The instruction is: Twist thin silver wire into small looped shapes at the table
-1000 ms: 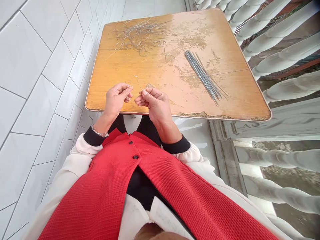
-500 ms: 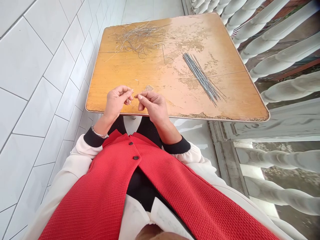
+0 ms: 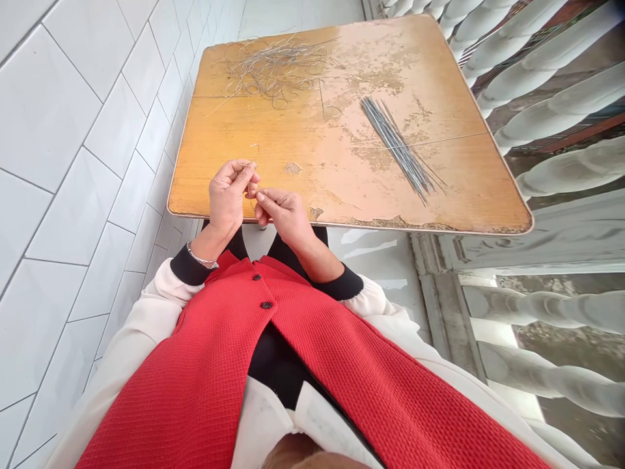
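My left hand (image 3: 227,195) and my right hand (image 3: 283,212) meet over the near edge of a worn wooden table (image 3: 342,163). Both pinch a thin bent piece of wire (image 3: 250,185) between thumb and fingers; its upper end curls above my left fingertips. The fingers of both hands are closed round it. A bundle of straight grey wires (image 3: 398,150) lies to the right on the table. A tangle of looped wire pieces (image 3: 273,68) sits at the far left of the tabletop.
A white tiled wall (image 3: 73,163) runs along the left. White balusters (image 3: 551,98) stand to the right behind the table. My red vest (image 3: 234,365) fills the lower view.
My right hand has moved left and closer to my left hand. The wire between them now stands more upright, with its free end turned up above my left fingers.
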A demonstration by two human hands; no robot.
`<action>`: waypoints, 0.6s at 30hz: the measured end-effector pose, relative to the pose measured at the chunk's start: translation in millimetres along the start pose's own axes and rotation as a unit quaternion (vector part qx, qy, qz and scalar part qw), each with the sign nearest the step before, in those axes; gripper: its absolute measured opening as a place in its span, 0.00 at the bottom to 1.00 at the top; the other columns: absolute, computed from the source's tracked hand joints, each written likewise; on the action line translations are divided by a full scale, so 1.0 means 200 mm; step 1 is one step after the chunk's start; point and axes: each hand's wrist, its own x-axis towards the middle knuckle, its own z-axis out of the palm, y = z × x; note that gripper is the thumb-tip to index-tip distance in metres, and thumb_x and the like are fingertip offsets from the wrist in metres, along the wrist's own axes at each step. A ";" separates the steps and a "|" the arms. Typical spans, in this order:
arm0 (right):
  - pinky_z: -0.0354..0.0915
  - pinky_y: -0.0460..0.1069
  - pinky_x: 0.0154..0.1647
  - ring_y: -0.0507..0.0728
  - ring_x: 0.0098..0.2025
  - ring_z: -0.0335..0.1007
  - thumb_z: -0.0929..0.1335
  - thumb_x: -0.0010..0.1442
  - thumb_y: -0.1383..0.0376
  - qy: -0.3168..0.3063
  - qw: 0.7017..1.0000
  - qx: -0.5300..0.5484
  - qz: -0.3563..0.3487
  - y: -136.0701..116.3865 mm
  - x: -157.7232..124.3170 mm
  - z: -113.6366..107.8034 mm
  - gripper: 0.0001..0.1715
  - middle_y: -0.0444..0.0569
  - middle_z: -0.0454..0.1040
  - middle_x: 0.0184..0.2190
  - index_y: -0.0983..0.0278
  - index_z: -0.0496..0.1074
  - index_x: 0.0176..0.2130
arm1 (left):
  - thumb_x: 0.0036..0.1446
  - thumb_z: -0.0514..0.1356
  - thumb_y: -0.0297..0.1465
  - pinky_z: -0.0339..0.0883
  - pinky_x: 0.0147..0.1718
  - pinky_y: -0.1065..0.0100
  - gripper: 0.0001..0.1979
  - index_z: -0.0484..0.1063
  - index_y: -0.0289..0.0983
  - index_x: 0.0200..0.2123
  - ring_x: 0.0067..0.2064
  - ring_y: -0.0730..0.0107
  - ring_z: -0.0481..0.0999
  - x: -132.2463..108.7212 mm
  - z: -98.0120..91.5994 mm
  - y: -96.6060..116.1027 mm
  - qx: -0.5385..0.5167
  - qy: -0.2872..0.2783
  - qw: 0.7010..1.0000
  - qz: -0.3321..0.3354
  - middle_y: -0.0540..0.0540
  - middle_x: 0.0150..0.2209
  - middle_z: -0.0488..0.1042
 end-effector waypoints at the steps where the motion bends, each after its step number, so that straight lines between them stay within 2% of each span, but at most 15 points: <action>1: 0.59 0.44 0.21 0.46 0.19 0.61 0.73 0.57 0.42 0.004 1.000 0.022 0.011 0.00 0.00 0.01 0.26 0.40 0.70 0.21 0.63 0.76 0.32 | 0.63 0.63 0.27 0.63 0.25 0.76 0.10 0.69 0.37 0.28 0.21 0.85 0.66 0.00 0.00 0.00 -0.009 0.009 1.000 -0.001 0.57 0.23 0.70; 3: 0.61 0.44 0.21 0.46 0.20 0.63 0.74 0.56 0.44 0.018 0.998 0.054 0.021 0.01 0.00 0.01 0.25 0.41 0.72 0.23 0.63 0.78 0.35 | 0.63 0.63 0.26 0.65 0.26 0.76 0.10 0.69 0.37 0.28 0.22 0.85 0.68 0.01 -0.01 0.01 -0.021 0.016 1.000 -0.007 0.56 0.23 0.70; 8: 0.64 0.43 0.23 0.46 0.20 0.65 0.76 0.54 0.50 0.073 0.994 0.078 0.002 0.00 0.01 -0.01 0.20 0.41 0.74 0.23 0.63 0.80 0.35 | 0.63 0.64 0.28 0.67 0.29 0.76 0.09 0.70 0.37 0.29 0.23 0.85 0.69 0.00 -0.02 0.02 -0.035 0.013 0.999 -0.030 0.56 0.24 0.71; 15: 0.53 0.43 0.15 0.45 0.15 0.56 0.75 0.54 0.52 0.098 0.994 0.044 0.006 0.00 0.01 -0.01 0.18 0.38 0.67 0.16 0.64 0.79 0.32 | 0.62 0.65 0.31 0.64 0.26 0.77 0.11 0.68 0.37 0.28 0.23 0.85 0.69 -0.02 -0.01 0.03 0.001 -0.015 0.998 -0.064 0.56 0.23 0.69; 18: 0.54 0.44 0.16 0.45 0.16 0.58 0.75 0.55 0.51 0.099 0.994 0.044 0.008 0.01 0.02 0.00 0.18 0.39 0.68 0.17 0.64 0.79 0.33 | 0.63 0.64 0.32 0.64 0.26 0.78 0.11 0.68 0.37 0.29 0.24 0.85 0.70 -0.02 -0.02 0.03 0.028 -0.024 0.997 -0.069 0.55 0.24 0.71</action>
